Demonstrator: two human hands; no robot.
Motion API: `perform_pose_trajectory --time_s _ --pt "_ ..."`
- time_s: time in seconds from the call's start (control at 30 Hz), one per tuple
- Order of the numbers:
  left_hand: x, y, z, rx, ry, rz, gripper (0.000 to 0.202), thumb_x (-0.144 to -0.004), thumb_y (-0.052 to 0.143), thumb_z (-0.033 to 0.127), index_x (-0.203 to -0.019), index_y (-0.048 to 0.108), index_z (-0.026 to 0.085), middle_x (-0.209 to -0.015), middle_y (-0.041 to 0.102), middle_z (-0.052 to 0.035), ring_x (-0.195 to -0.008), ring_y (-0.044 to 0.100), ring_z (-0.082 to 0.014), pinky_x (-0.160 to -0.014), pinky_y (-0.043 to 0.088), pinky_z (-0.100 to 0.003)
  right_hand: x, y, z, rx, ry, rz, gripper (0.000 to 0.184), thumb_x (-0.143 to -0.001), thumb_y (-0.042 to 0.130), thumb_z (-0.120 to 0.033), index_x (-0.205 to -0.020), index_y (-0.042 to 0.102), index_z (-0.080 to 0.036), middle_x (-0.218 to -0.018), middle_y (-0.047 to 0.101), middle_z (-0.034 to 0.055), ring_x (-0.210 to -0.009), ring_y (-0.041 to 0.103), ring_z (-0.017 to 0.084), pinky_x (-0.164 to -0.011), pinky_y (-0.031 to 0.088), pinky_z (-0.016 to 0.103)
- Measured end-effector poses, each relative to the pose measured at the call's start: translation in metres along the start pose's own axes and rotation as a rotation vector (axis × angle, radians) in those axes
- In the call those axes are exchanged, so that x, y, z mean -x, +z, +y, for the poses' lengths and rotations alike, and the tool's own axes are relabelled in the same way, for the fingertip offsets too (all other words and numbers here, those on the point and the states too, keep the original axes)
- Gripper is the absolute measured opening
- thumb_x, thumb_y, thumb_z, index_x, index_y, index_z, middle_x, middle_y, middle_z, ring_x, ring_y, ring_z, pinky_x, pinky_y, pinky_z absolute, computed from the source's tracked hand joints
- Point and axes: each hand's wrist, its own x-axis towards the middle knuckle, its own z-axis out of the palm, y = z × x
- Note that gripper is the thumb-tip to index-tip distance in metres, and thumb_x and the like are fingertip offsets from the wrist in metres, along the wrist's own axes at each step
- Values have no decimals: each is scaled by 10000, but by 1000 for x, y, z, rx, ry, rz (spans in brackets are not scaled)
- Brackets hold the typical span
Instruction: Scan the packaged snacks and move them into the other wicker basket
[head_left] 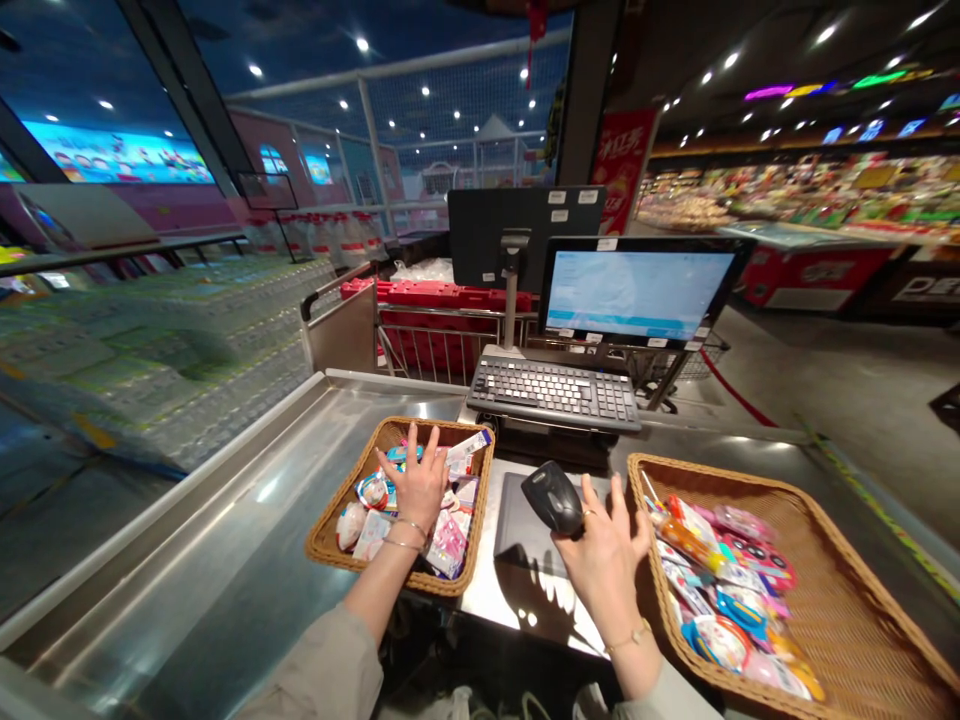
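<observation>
My left hand [420,485] is spread over the left wicker basket [319,535], fingers apart, touching or just above small packaged goods. The basket has colourful packets, a pink-and-white pack [450,535] and a long white box [469,445] leaning on its far rim. My right hand [606,555] has a black barcode scanner [553,498] at its thumb side, above the counter, with the other fingers stretched upward. How the scanner's handle sits in the hand is partly hidden. Just right of this hand is a larger wicker basket [870,560] with a heap of bright packaged goods [731,590].
Behind the baskets stand a keyboard [555,390] and a lit monitor [637,295], with a second screen [487,235] facing away. A metal counter [247,540] with a raised edge runs left. Shopping carts [442,345] stand beyond, with bottle packs [172,340] further left.
</observation>
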Motion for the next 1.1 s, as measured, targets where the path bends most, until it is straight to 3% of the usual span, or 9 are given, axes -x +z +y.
perform_pose_trajectory --time_s 0.23,0.7,1.1 --pt "-3 -5 -3 12 1 39 268 -929 513 313 -1148 667 299 -1460 479 -33 -1474 167 -337 -1062 -174 -738 -2 -5 -6 -14 1 11 230 -752 526 -246 -910 691 -220 -1307 620 59 -1413 276 330 -1091 151 569" --pt "-11 -2 26 111 130 173 264 -939 509 346 -1156 654 309 -1415 532 -19 -1453 250 -324 -1080 -186 -714 0 -8 -12 -44 20 -8 188 -735 532 -216 -847 683 -228 -1317 614 41 -1418 277 333 -1089 144 592" --pt "-11 -2 38 149 146 121 287 -951 475 345 -1175 652 322 -1431 513 -28 -1462 222 -325 -1088 -155 -714 3 -3 -8 -49 22 26 179 -757 555 -248 -856 703 -233 -1286 636 40 -1413 288 324 -1096 120 570"
